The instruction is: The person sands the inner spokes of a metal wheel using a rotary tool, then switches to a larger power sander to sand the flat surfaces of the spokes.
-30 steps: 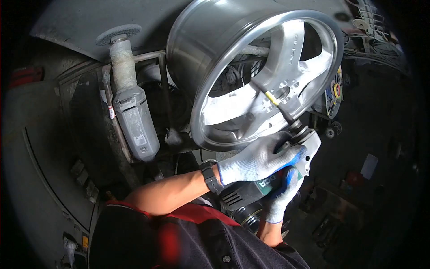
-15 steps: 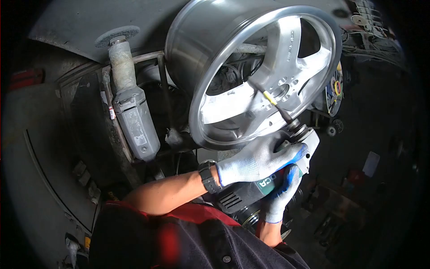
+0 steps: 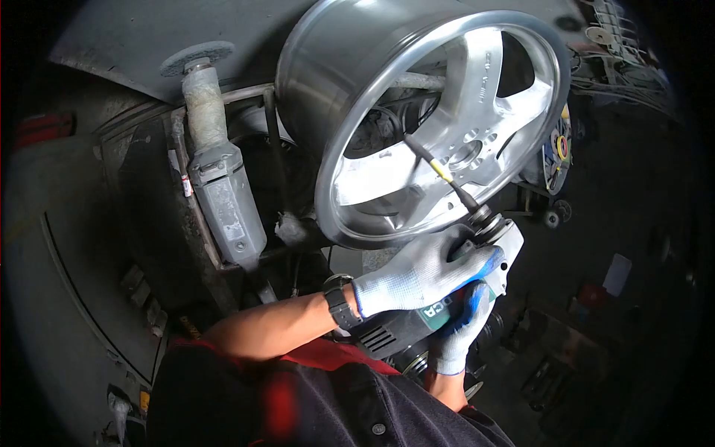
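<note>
My left hand (image 3: 413, 276), in a white glove with blue-coated fingers and a black watch at the wrist, wraps over the front of a green-and-grey angle grinder (image 3: 376, 337). Below it, my right hand (image 3: 463, 331), gloved alike, is closed round the grinder's body from the other side. From the tool's head runs a long dark shaft (image 3: 463, 195) with a yellow band. Its tip overlaps a spoke of the silver wheel rim (image 3: 339, 160) in this view. The rim stands tilted on a metal frame, its spoked face toward me, with bright polished spokes around the hub.
A second dusty power tool (image 3: 227, 201) with a disc (image 3: 197, 58) on its end stands left of the rim on the metal frame (image 3: 249, 93). Cables and a wire rack (image 3: 607, 37) are at the upper right. A white card-like piece (image 3: 617, 274) lies farther right.
The grinder and both hands have shifted slightly left and down. The shaft's tip has moved a little left across the spoke, while the rim keeps its place.
</note>
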Tool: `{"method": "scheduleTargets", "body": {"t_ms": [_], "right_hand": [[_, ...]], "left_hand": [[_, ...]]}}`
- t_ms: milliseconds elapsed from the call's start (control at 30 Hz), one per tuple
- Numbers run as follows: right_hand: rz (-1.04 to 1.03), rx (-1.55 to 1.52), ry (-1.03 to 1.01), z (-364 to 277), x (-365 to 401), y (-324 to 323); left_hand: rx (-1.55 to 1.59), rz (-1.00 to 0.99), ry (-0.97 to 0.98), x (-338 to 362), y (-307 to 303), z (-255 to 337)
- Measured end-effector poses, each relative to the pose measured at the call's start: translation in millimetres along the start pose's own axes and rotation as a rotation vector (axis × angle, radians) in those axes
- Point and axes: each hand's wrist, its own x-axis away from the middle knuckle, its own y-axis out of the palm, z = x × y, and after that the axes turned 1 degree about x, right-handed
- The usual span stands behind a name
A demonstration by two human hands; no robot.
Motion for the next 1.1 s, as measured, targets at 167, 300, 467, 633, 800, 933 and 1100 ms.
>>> {"method": "scheduleTargets", "body": {"t_ms": [167,300,467,633,800,933,1100], "right_hand": [[0.005,0.036,-0.090,2.3,-9.1,-2.9],[-0.007,0.080,-0.071,5.5,-4.0,-2.2],[-0.003,0.054,-0.029,1.9,-7.9,-6.5],[0.011,0.034,-0.110,-2.0,-14.1,-3.3],[0.003,0.048,-0.082,3.4,-6.4,-1.0],[-0.008,0.002,-0.010,5.9,2.1,-5.2],[0.024,-0.054,0.006,-4.9,-2.4,7.5]], "left_hand": [[0.035,-0.044,0.084,-9.1,-2.1,-4.1],[0.016,0.009,0.107,-0.5,-1.3,-10.8],[-0.012,-0.006,-0.025,-2.2,-0.3,7.3],[0.051,-0.116,0.047,-16.7,-2.4,1.4],[0.011,-0.059,0.046,-2.3,-4.2,-5.8],[-0.050,0.040,-0.028,9.7,0.4,1.1],[0.062,-0.058,-0.072,-1.9,-0.3,13.3]]}}
